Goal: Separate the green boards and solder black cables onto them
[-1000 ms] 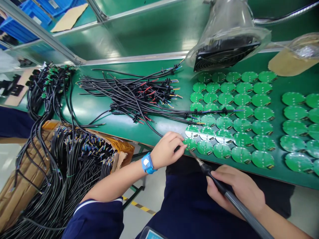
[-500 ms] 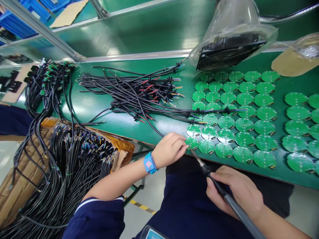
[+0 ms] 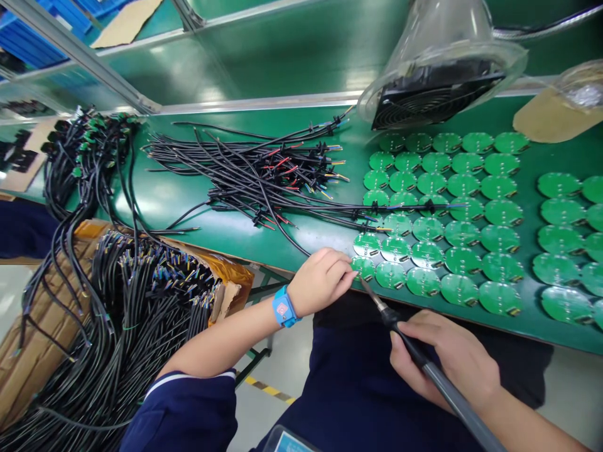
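Note:
My left hand (image 3: pixel 323 281), in a blue wristband (image 3: pixel 285 307), is closed in a pinch at the table's front edge. A black cable (image 3: pixel 285 231) from the pile runs in under its fingers; the held end is hidden. Its fingertips meet the left edge of a round green circuit board (image 3: pixel 363 268), the nearest-left one of its block. My right hand (image 3: pixel 447 358) grips a soldering iron (image 3: pixel 414 351) by its dark handle. The iron's tip points up and left, close to the near edge of that same board; whether it touches I cannot tell.
Rows of green boards (image 3: pixel 459 290) cover the right of the table. Black cables with coloured ends (image 3: pixel 245 166) lie mid-table, two reaching over boards. A fume hood with a fan (image 3: pixel 419 100) hangs behind. Left are a cardboard box (image 3: pixel 56 314) of cables and cables with green ends (image 3: pixel 94 135).
The view has shifted very slightly. Both hands, the soldering iron and the board stay in nearly the same places.

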`<state>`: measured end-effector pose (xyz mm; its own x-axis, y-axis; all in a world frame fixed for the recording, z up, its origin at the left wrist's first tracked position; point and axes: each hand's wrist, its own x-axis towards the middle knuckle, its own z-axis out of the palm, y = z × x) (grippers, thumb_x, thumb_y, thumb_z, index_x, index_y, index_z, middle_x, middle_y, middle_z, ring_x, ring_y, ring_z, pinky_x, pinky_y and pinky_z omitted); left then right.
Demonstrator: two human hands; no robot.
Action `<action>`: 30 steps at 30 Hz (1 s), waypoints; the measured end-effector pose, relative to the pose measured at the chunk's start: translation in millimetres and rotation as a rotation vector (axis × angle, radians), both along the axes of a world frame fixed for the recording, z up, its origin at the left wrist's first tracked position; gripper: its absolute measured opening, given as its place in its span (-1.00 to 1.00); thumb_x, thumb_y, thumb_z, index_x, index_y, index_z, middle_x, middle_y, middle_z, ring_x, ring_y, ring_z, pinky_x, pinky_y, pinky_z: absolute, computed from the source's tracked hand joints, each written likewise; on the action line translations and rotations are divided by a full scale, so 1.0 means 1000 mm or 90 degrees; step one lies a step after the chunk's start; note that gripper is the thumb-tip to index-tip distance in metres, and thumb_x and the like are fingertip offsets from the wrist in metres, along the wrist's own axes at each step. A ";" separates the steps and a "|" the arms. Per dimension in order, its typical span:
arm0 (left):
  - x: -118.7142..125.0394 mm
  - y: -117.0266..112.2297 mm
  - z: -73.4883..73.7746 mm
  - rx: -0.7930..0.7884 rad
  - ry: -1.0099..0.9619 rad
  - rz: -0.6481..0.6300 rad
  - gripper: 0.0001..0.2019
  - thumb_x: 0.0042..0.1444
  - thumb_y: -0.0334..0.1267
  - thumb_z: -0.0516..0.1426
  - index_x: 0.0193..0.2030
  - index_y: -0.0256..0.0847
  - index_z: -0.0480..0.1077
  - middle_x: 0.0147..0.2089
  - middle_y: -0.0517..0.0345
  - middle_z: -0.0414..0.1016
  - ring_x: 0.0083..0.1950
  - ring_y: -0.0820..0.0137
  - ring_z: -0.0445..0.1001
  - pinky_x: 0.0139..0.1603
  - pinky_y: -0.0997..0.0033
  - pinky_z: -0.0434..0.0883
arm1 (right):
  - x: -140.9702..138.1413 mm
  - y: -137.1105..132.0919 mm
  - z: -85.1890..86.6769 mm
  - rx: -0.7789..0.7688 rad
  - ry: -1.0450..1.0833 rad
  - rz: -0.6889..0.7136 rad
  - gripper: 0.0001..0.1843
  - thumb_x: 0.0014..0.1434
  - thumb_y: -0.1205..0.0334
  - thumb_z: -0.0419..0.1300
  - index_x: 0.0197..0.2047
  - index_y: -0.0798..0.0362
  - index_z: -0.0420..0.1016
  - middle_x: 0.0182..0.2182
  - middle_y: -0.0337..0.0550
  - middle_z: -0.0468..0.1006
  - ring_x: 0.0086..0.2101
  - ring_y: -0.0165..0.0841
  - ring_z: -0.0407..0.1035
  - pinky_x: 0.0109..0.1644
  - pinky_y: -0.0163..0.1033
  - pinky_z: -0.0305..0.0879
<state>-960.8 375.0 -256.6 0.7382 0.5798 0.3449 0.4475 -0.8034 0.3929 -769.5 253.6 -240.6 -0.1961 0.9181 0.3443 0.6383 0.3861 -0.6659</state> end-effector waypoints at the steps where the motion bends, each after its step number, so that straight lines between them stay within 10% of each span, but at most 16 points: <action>1: 0.000 0.000 0.000 0.003 0.001 -0.001 -0.93 0.15 -0.30 0.05 -0.31 -0.25 0.27 -0.24 0.04 0.45 -0.21 0.40 0.39 -0.13 0.31 0.40 | 0.000 0.000 -0.001 0.002 0.002 0.000 -0.68 -0.04 0.43 0.22 -0.18 0.10 0.27 -0.48 -0.23 0.40 -0.46 -0.44 0.34 -0.41 -0.29 0.38; 30: 0.000 0.000 0.002 -0.021 0.031 0.001 -0.92 0.15 -0.30 0.05 -0.31 -0.26 0.29 -0.22 0.02 0.45 -0.19 0.38 0.39 -0.13 0.31 0.39 | -0.006 0.009 0.011 0.062 -0.055 -0.049 -0.70 -0.05 0.37 0.22 -0.21 0.05 0.29 -0.48 -0.21 0.43 -0.47 -0.37 0.37 -0.44 -0.22 0.38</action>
